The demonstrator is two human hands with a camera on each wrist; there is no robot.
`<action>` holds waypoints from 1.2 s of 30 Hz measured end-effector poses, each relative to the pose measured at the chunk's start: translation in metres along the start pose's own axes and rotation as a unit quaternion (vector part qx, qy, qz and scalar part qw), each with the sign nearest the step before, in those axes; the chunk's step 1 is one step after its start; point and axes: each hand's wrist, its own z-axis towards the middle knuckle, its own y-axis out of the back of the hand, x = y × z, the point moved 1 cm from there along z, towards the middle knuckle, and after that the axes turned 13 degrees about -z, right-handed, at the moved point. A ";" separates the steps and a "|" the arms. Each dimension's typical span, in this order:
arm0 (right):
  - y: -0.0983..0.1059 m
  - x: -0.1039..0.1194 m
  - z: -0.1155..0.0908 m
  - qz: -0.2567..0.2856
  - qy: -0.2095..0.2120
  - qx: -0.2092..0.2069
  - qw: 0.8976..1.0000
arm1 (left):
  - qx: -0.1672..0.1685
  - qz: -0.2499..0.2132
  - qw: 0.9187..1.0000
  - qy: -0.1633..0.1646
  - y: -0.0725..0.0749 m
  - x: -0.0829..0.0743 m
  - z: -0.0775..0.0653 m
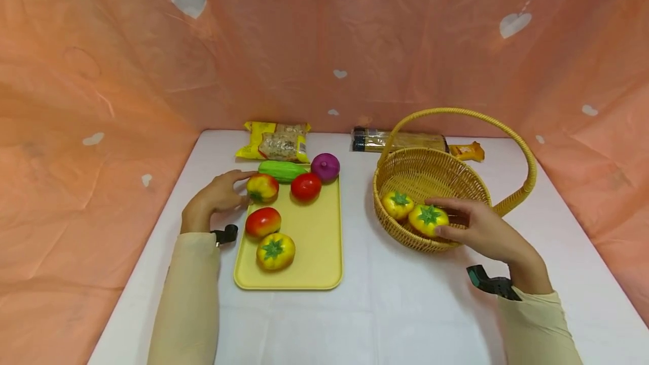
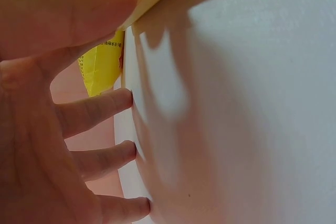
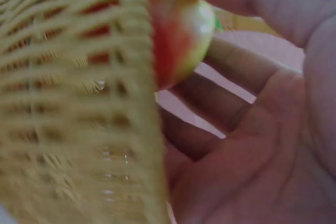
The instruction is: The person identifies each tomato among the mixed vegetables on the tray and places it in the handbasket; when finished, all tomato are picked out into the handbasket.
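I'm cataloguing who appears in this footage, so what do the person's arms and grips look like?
Both arms wear plain pale-beige sleeves reaching about the wrists: left sleeve, right sleeve. A small black device shows at each wrist: left device, right device, the latter with a greenish end. The left grip and right grip are gloveless.

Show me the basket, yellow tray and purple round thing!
Basket [image 1: 423, 182], head view: bare woven inside.
Yellow tray [image 1: 315, 241], head view: bare flat middle.
Purple round thing [image 1: 325, 169], head view: middle of its front.
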 end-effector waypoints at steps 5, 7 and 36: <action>-0.011 0.002 0.016 -0.018 0.008 0.035 0.999 | 0.003 0.002 1.000 -0.001 0.000 -0.001 0.001; -0.016 0.003 0.024 -0.027 0.008 0.039 0.999 | 0.005 0.002 1.000 0.003 0.001 -0.001 0.000; -0.039 0.055 0.037 0.086 0.127 -0.119 0.981 | 0.006 -0.008 1.000 0.005 0.003 0.000 0.003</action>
